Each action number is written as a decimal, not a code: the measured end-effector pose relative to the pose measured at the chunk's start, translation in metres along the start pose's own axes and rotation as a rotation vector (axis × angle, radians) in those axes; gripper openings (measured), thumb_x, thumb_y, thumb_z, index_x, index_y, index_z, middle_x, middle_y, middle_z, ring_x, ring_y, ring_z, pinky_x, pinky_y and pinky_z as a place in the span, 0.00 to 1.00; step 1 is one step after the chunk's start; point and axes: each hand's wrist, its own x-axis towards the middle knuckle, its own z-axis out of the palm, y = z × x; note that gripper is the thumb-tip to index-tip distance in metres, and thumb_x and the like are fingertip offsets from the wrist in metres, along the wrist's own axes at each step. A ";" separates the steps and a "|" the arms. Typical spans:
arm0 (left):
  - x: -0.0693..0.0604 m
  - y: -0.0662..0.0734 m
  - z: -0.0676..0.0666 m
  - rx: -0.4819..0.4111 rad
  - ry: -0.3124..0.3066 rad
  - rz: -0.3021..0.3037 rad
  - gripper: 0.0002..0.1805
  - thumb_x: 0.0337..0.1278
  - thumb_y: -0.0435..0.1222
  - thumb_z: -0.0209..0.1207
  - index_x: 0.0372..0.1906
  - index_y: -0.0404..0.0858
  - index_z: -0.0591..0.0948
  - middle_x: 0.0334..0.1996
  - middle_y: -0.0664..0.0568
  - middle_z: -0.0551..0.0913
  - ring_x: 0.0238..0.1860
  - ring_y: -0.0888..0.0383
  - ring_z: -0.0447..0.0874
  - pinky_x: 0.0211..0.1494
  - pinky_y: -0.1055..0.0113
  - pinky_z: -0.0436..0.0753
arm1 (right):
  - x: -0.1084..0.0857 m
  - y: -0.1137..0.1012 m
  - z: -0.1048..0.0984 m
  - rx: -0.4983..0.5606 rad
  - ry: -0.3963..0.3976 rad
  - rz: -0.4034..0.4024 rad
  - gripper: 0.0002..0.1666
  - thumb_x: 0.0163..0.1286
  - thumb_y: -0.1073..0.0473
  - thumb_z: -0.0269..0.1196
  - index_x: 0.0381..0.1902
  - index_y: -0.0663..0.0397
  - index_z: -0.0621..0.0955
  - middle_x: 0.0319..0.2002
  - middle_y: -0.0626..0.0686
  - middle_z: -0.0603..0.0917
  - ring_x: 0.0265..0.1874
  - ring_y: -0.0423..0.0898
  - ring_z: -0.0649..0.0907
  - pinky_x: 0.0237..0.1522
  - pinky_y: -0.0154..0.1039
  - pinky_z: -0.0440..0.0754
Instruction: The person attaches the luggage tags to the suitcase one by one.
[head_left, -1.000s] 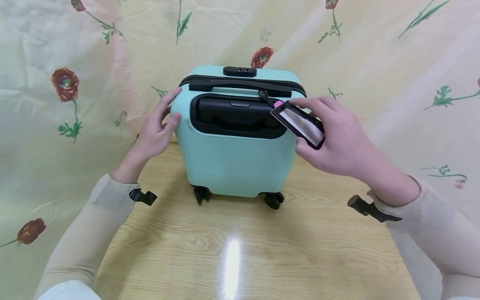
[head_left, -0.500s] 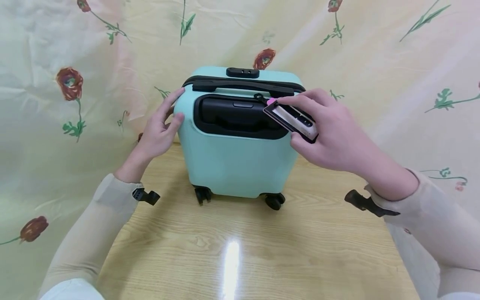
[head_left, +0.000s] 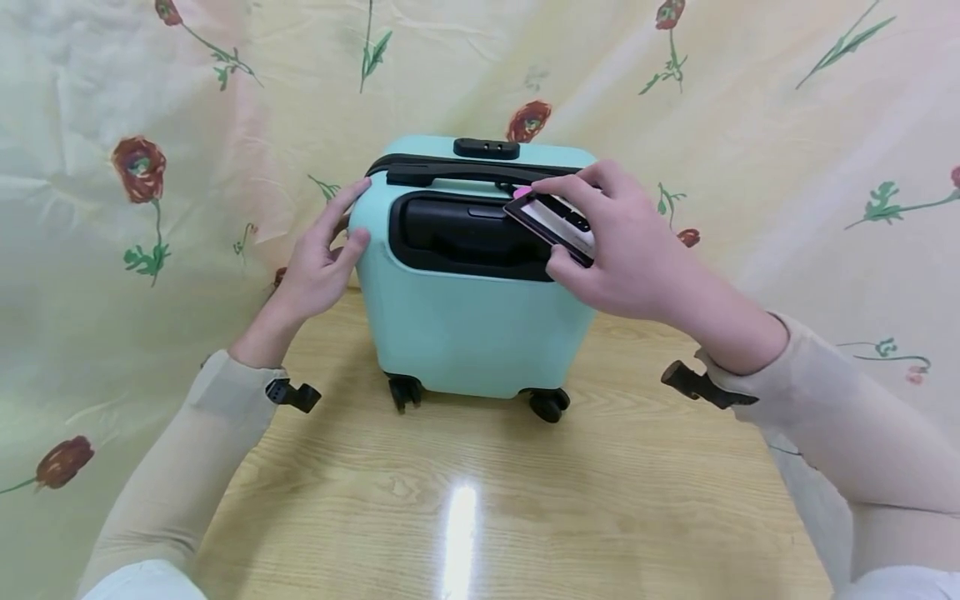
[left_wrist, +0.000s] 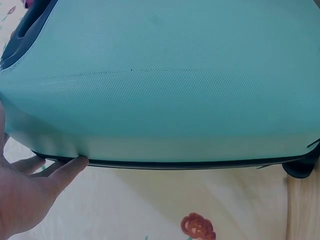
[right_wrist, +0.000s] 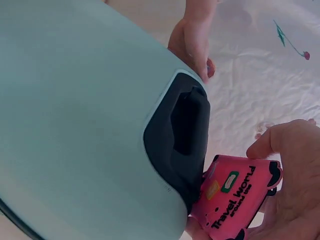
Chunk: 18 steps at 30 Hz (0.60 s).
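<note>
A mint-green suitcase stands upright on its black wheels. My left hand rests on its upper left corner, thumb at the front and fingers on the side. In the left wrist view, extended fingertips touch the dark seam. My right hand pinches a luggage tag in front of the black carry handle. The tag shows a black frame and white label in the head view. Its pink face, printed with travel words, appears in the right wrist view. My right fingers hide how its strap lies on the handle.
A black recess with a pull handle sits below the carry handle. A combination lock is on top. Behind the suitcase hangs a flowered cloth. The wooden tabletop extends in front.
My right hand has moved left and slightly up with the luggage tag, sliding its strap end along the carry handle. My left hand has stayed on the suitcase corner.
</note>
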 end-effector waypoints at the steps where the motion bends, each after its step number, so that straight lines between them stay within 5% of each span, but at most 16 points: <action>1: 0.000 0.000 0.000 -0.001 -0.002 -0.002 0.31 0.84 0.47 0.52 0.84 0.54 0.62 0.83 0.56 0.63 0.79 0.42 0.69 0.71 0.33 0.77 | 0.000 -0.002 0.000 -0.002 -0.002 0.004 0.34 0.68 0.59 0.60 0.73 0.43 0.77 0.56 0.61 0.75 0.47 0.56 0.75 0.43 0.50 0.74; 11: -0.002 0.000 -0.002 0.009 0.011 0.003 0.30 0.84 0.44 0.51 0.84 0.53 0.62 0.83 0.56 0.63 0.79 0.43 0.69 0.70 0.34 0.78 | 0.015 -0.029 0.018 -0.192 0.021 0.002 0.30 0.69 0.49 0.58 0.68 0.46 0.78 0.55 0.63 0.77 0.53 0.61 0.77 0.36 0.56 0.82; 18: 0.000 0.002 0.001 0.013 0.006 0.018 0.30 0.84 0.43 0.52 0.84 0.53 0.63 0.83 0.56 0.63 0.79 0.41 0.70 0.68 0.35 0.80 | 0.021 -0.040 0.033 -0.324 0.082 -0.003 0.30 0.67 0.47 0.56 0.65 0.48 0.80 0.52 0.62 0.79 0.45 0.59 0.79 0.26 0.57 0.83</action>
